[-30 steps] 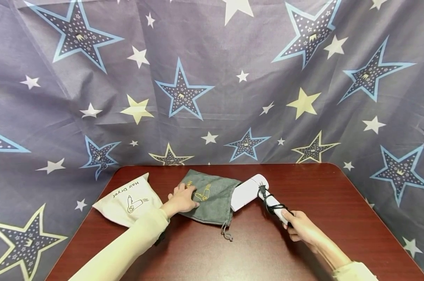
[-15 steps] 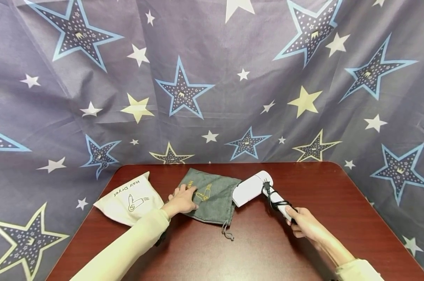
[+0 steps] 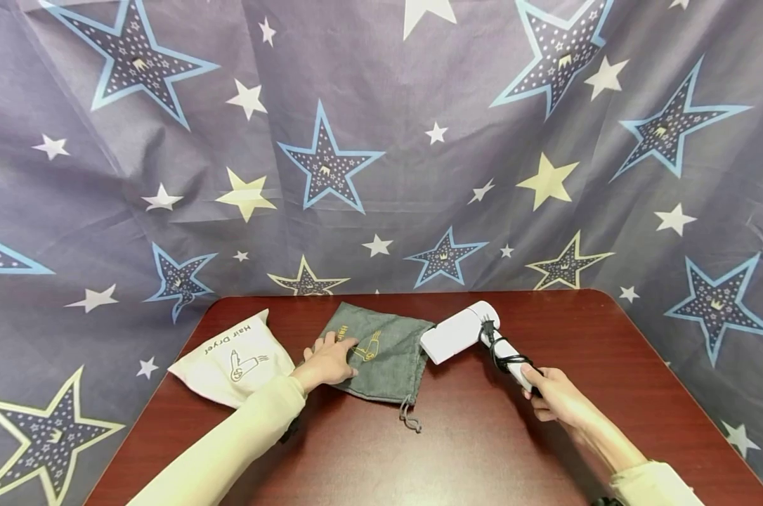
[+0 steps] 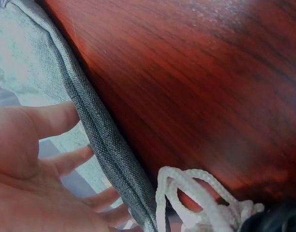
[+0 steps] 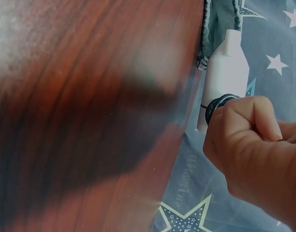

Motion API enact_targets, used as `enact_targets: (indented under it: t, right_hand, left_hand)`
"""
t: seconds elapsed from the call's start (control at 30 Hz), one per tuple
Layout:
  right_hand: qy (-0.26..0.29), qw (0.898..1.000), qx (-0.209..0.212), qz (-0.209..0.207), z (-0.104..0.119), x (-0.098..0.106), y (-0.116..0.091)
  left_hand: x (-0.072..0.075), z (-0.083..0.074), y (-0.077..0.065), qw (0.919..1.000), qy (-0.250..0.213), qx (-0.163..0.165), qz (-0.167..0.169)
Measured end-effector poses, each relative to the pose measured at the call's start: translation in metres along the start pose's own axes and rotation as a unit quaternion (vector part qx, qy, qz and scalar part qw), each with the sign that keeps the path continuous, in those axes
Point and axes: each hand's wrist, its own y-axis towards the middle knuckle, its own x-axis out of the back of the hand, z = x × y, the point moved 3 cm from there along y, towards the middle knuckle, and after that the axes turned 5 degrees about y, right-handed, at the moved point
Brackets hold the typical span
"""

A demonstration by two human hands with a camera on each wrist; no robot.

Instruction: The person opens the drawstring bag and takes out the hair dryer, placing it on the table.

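Note:
My right hand (image 3: 555,397) grips the handle of a white hair dryer (image 3: 454,334), its black cord (image 3: 503,356) wound round the handle. The dryer's nozzle end points left, right at the mouth of a grey drawstring bag (image 3: 390,358); in the right wrist view the nozzle lines up with the bag's opening. With fingers spread, my left hand (image 3: 326,362) rests on the closed end of this bag, over its yellow printed picture. The bag lies flat, and its grey cord (image 3: 409,416) hangs from the mouth corner.
A cream bag (image 3: 236,362) printed "Hair Dryer" lies at the left of the dark red table (image 3: 381,464), beside my left forearm. Pale cord loops (image 4: 186,198) show near the left wrist. Behind the table's far edge hangs a star-patterned cloth (image 3: 381,197).
My right hand has drawn the hair dryer to the right and slightly back, so its nozzle end has come out of the grey bag's mouth. The left hand stays on the bag.

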Motion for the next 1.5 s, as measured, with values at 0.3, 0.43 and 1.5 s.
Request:
enact_targets:
  t: [0.3, 0.43, 1.5]
  right_hand:
    - [0.004, 1.0, 0.002, -0.009, 0.002, 0.006, 0.0]
    - [0.009, 1.0, 0.004, -0.009, 0.006, 0.008, 0.0]
    - [0.008, 0.999, 0.012, -0.044, 0.015, 0.025, 0.0]
  left_hand:
    - [-0.003, -0.002, 0.0, 1.0, -0.001, -0.002, 0.003]
    - [0.0, -0.005, -0.001, 1.0, -0.003, -0.004, 0.0]
    - [-0.002, -0.02, -0.001, 0.9996, -0.012, -0.023, 0.012]
